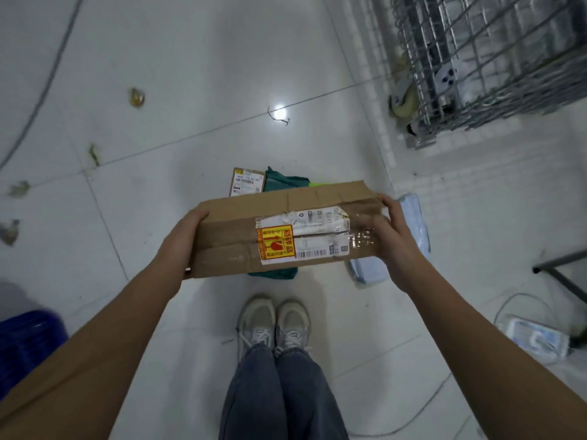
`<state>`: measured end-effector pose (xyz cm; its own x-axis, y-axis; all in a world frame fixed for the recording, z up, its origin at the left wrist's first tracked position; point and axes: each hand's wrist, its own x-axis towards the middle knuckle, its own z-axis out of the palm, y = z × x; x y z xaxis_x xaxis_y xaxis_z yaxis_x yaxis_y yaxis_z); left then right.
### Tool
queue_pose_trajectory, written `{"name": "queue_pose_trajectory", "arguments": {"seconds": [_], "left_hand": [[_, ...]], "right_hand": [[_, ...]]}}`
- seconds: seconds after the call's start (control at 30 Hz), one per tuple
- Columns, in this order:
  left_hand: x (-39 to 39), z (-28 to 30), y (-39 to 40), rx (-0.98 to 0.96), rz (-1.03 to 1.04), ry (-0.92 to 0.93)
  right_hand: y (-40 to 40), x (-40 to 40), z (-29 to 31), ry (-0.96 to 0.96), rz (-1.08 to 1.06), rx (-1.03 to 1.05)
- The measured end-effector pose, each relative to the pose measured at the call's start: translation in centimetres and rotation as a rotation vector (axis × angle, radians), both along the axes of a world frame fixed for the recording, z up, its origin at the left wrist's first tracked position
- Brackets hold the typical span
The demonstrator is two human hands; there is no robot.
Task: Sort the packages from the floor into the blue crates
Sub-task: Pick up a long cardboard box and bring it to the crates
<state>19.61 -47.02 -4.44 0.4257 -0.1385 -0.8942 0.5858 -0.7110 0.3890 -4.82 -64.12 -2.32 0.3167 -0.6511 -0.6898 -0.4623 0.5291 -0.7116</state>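
I hold a long cardboard box in the air above the floor, its white shipping label and red-and-yellow fragile sticker facing up. My left hand grips its left end. My right hand grips its right end, fingers curled over the taped edge. Below the box lie a teal bag package, a small brown labelled parcel and a pale blue mailer, all partly hidden by the box. A corner of a blue crate shows at the lower left.
A wire-mesh cart on a caster stands at the upper right. A dark metal frame leg and a plastic-wrapped item with cable lie at the right. Scraps litter the white tiles at left. My shoes stand just behind the packages.
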Motion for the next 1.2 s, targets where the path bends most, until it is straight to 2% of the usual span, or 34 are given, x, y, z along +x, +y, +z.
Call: {"name": "queue_pose_trajectory", "arguments": {"seconds": [0.13, 0.27, 0.33, 0.4, 0.47, 0.57, 0.63, 0.7, 0.87, 0.93, 1.1, 1.2], "left_hand": [[0.6, 2.9, 2.7, 0.042, 0.057, 0.144], [1.8, 5.1, 5.1, 0.038, 0.013, 0.283], [2.2, 5.8, 5.9, 0.032, -0.104, 0.28], [2.7, 6.0, 6.8, 0.017, -0.317, 0.13], [3.3, 7.1, 7.3, -0.124, -0.544, 0.054], [3.4, 9.0, 7.1, -0.314, -0.78, 0.235], [3.3, 9.3, 7.0, -0.344, -0.834, 0.242], [3.2, 9.5, 7.2, -0.355, -0.744, 0.196], [1.9, 9.2, 10.1, -0.417, -0.255, 0.232], [0.6, 9.4, 10.9, -0.417, -0.105, 0.188], [-1.7, 10.9, 12.8, -0.423, 0.222, 0.071], [-2.7, 12.8, 14.4, -0.45, 0.354, -0.007]], "right_hand": [[-0.6, 1.7, 2.9, -0.074, 0.132, -0.023], [-1.0, 3.4, 4.7, -0.084, 0.29, -0.063], [-1.1, 4.2, 5.3, -0.098, 0.322, -0.074], [-1.3, 4.9, 6.0, -0.118, 0.336, -0.063], [-1.4, 5.6, 6.8, -0.133, 0.39, -0.022], [-1.6, 7.3, 7.9, -0.14, 0.504, 0.047], [-1.6, 8.7, 8.4, -0.128, 0.54, 0.058], [-1.3, 10.0, 8.5, -0.105, 0.505, 0.035], [2.5, 12.2, 8.4, -0.086, 0.286, 0.12], [4.9, 12.6, 8.2, -0.06, 0.37, 0.175], [10.8, 14.3, 9.5, -0.084, 0.766, 0.267], [12.6, 15.6, 11.3, -0.125, 0.843, 0.262]]}}
